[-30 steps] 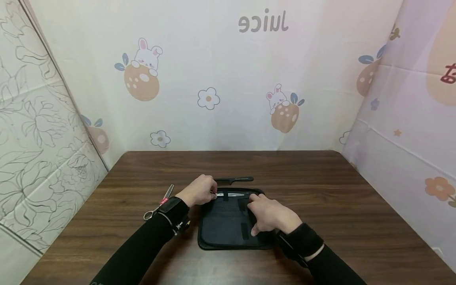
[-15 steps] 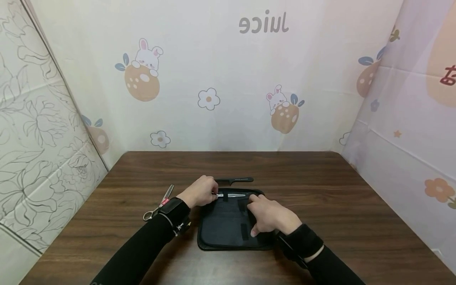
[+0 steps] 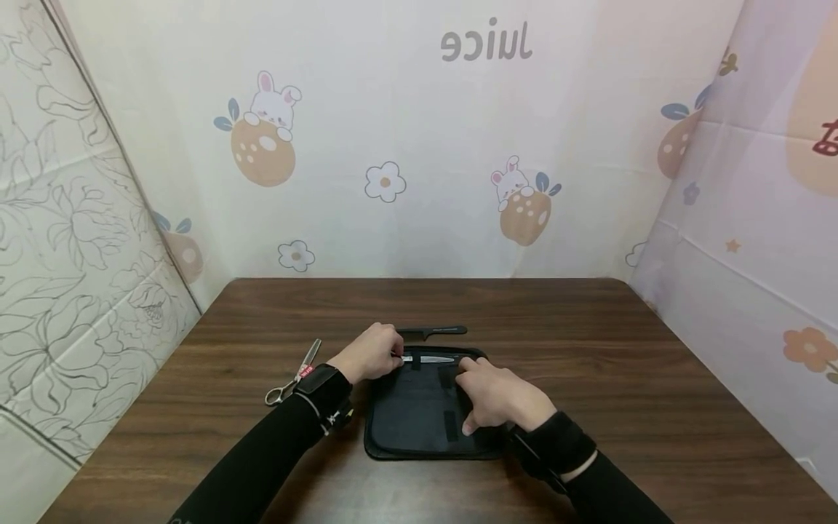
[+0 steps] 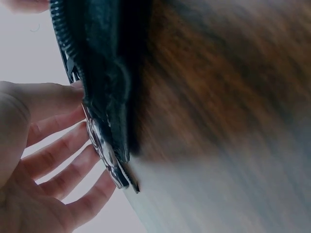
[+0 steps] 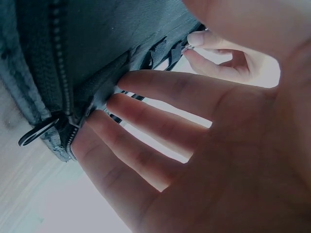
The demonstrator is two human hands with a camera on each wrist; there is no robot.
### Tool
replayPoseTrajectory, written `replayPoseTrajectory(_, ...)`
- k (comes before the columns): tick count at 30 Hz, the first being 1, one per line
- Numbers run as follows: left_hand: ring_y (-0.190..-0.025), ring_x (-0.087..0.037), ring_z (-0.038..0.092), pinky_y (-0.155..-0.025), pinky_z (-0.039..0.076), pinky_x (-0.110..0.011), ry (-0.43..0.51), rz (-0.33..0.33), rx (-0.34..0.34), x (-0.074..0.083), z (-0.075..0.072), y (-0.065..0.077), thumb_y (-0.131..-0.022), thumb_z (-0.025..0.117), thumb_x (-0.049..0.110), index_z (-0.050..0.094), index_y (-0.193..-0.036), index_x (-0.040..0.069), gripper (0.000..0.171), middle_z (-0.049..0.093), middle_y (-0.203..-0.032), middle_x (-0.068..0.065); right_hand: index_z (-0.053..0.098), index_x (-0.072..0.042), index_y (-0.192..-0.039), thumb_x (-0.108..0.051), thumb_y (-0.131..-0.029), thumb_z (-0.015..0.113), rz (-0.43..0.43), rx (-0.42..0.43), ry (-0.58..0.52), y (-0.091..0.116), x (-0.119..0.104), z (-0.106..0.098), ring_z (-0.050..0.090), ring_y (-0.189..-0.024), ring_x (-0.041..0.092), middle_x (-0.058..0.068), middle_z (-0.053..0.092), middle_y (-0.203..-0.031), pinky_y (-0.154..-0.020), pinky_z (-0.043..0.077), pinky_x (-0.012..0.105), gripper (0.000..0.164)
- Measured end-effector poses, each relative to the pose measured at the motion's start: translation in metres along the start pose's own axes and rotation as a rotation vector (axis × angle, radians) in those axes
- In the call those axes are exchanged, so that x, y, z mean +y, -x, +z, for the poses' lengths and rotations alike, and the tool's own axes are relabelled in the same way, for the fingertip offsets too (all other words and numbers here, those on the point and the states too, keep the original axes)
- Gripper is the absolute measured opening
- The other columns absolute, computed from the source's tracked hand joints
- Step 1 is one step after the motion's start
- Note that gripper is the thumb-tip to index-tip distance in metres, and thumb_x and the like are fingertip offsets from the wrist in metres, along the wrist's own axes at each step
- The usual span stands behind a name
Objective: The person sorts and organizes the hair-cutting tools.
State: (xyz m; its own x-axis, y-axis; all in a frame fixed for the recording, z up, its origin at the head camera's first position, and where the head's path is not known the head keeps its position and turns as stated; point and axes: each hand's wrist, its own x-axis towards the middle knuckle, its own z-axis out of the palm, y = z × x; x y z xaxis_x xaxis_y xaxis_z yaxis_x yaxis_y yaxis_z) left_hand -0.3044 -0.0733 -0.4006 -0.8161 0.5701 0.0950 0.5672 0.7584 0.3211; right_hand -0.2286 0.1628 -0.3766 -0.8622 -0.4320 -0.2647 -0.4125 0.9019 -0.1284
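Note:
A black zip case (image 3: pixel 412 411) lies open on the table. Across its far edge runs a pair of silver scissors (image 3: pixel 435 359), its blade passing under a small black strap (image 3: pixel 416 362). My left hand (image 3: pixel 369 353) pinches the left end of the scissors at the case's far left corner. In the left wrist view, shiny metal of the scissors (image 4: pixel 101 143) shows along the case edge by the fingers. My right hand (image 3: pixel 500 393) rests on the right side of the case, fingers extended; its fingertips touch the zipped edge in the right wrist view.
Behind the case lies a black comb (image 3: pixel 445 330), partly hidden by the left hand. Thinning scissors (image 3: pixel 294 378) with a red tag lie left of the left forearm. A printed curtain (image 3: pixel 419 218) hangs along the far side of the wooden table (image 3: pixel 589 327).
The scissors and my left hand have shifted very slightly right along the case's far edge. The right hand has stayed in place.

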Motion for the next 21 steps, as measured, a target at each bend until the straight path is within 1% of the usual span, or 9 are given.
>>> replayPoseTrajectory(2,-0.096,-0.028,0.058,-0.086,0.049,-0.042,0.015,0.000,0.003,-0.001,0.000,0.001,-0.092,0.075,0.009,0.074,-0.095,0.006,0.005,0.061,-0.096,-0.006,0.069,-0.005,-0.125,-0.032,-0.075,0.092,0.005,0.001,0.001,0.000,0.000,0.000,0.050,-0.117,0.026,0.008,0.052,-0.134,-0.088,0.051,0.042,0.062)
replayPoseTrajectory(7,-0.103,-0.028,0.060,-0.090,0.050,-0.042,0.040,-0.028,0.011,-0.007,-0.003,0.005,-0.091,0.078,0.011,0.074,-0.108,0.004,0.019,0.063,-0.104,-0.009,0.069,-0.005,-0.125,-0.031,-0.075,0.092,0.000,0.002,-0.006,0.000,0.001,0.001,0.050,-0.116,0.026,0.008,0.052,-0.134,-0.088,0.051,0.042,0.061)
replayPoseTrajectory(10,-0.101,-0.028,0.061,-0.089,0.050,-0.043,0.051,-0.043,0.010,-0.012,-0.007,0.009,-0.090,0.079,0.011,0.073,-0.111,0.003,0.024,0.063,-0.106,-0.010,0.069,-0.005,-0.125,-0.031,-0.075,0.092,-0.008,0.008,-0.006,0.000,0.002,0.001,0.050,-0.116,0.026,0.008,0.052,-0.134,-0.087,0.051,0.041,0.061)
replayPoseTrajectory(16,-0.100,-0.027,0.060,-0.090,0.050,-0.045,0.089,-0.048,-0.042,-0.018,-0.015,0.016,-0.092,0.076,0.013,0.070,-0.119,0.002,0.030,0.063,-0.112,-0.012,0.069,-0.004,-0.125,-0.032,-0.075,0.092,-0.018,0.013,0.004,0.001,0.002,0.000,0.050,-0.117,0.027,0.009,0.052,-0.135,-0.087,0.051,0.042,0.062)
replayPoseTrajectory(21,-0.097,-0.025,0.057,-0.088,0.049,-0.045,0.087,-0.051,-0.075,-0.021,-0.013,0.016,-0.091,0.075,0.011,0.068,-0.122,0.002,0.032,0.063,-0.112,-0.012,0.069,-0.005,-0.125,-0.032,-0.075,0.092,-0.012,0.011,0.003,0.001,0.002,0.001,0.050,-0.117,0.026,0.008,0.052,-0.135,-0.087,0.051,0.041,0.062)
